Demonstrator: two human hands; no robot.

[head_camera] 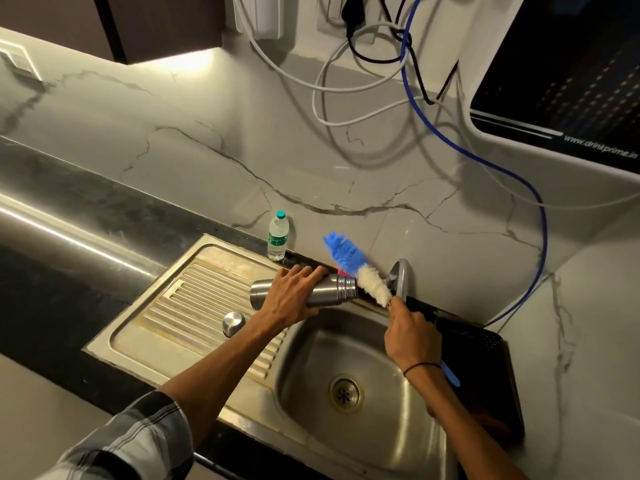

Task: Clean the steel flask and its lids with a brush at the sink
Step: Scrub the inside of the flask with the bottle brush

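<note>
Head view of a kitchen sink set in a dark counter, read from left to right. A ribbed steel drainboard (194, 303) occupies the left part of the unit; a rounded steel lid (233, 323) rests on it, near the basin edge. Behind the drainboard, against the marble wall, stands a small plastic water bottle (277, 235) with a green cap. The left hand (290, 296) lies over the steel flask (325, 289), fingers wrapped around its body, holding it horizontal above the junction of drainboard and basin (346, 368), its threaded open neck pointing right. Just beside that neck is the blue-and-white bristle head of the bottle brush (356, 268), angled up and to the left, not inserted. The right hand (412, 336) grips the brush's handle in a closed fist over the basin, the blue handle end protruding below the wrist. The tap (401, 277) rises directly behind the brush.
</note>
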